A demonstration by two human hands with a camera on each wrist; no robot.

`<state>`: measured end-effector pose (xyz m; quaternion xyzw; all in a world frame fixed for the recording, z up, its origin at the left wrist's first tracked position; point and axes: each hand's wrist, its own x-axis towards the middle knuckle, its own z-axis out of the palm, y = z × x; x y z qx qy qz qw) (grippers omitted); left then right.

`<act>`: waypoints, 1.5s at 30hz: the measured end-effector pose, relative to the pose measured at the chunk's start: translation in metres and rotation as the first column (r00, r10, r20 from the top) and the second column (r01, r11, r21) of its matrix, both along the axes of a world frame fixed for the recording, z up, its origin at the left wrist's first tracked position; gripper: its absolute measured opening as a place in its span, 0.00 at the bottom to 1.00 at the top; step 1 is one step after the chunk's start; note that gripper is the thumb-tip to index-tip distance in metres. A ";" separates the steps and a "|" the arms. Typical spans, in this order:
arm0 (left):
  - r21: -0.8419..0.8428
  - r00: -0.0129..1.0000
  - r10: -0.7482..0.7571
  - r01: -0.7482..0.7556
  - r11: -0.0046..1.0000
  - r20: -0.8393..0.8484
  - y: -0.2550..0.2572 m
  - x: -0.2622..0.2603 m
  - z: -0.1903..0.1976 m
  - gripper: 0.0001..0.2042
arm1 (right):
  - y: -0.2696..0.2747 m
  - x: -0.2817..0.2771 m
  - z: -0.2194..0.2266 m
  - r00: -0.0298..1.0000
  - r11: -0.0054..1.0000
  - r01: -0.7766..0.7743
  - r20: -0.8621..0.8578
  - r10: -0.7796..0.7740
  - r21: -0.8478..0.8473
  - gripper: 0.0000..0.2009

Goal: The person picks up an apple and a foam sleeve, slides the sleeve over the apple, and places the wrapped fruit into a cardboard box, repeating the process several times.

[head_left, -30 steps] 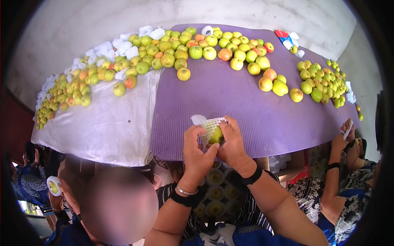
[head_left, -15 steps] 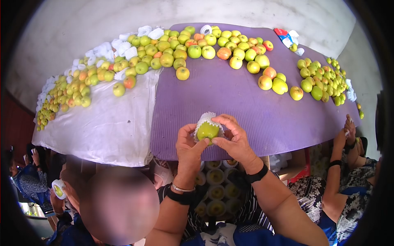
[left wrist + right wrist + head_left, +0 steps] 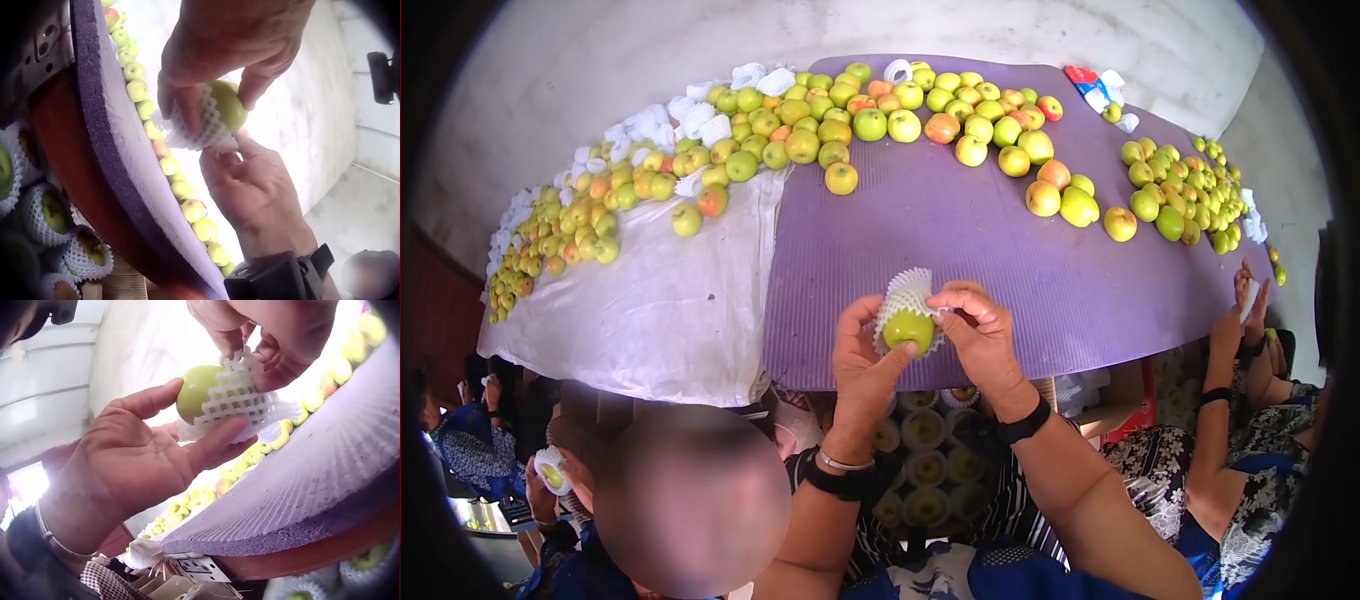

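Observation:
A green apple [image 3: 908, 333] sits partly inside a white foam net sleeve [image 3: 912, 291], its bare end facing the person. My left hand [image 3: 864, 352] holds it, thumb on the bare skin and fingers around the netted side. In the right wrist view, the left hand [image 3: 140, 447] cradles the apple [image 3: 199, 394] from below. My right hand [image 3: 982, 338] pinches the edge of the net between thumb and fingertips. The left wrist view shows the right hand [image 3: 253, 190] at the net's rim, beside the apple [image 3: 229, 106].
Loose apples [image 3: 802, 146] line the back of the purple mat [image 3: 880, 240] and a white cloth [image 3: 690, 300], with empty foam nets [image 3: 696, 119] behind. Netted apples [image 3: 926, 470] fill a box below the table edge. Other people's hands [image 3: 1248, 308] work at both sides.
The apple has turned so its bare end faces the person, with the net behind it. My right thumb has left the apple's front, and the right fingers now pinch the net's edge.

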<state>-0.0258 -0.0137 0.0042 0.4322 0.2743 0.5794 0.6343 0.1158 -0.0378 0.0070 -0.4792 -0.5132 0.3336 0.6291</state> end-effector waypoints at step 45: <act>-0.388 0.953 -0.101 0.212 0.897 0.286 0.001 -0.005 -0.002 0.19 | -0.001 0.003 0.013 0.809 0.997 -0.010 0.586 -0.039 0.080 0.37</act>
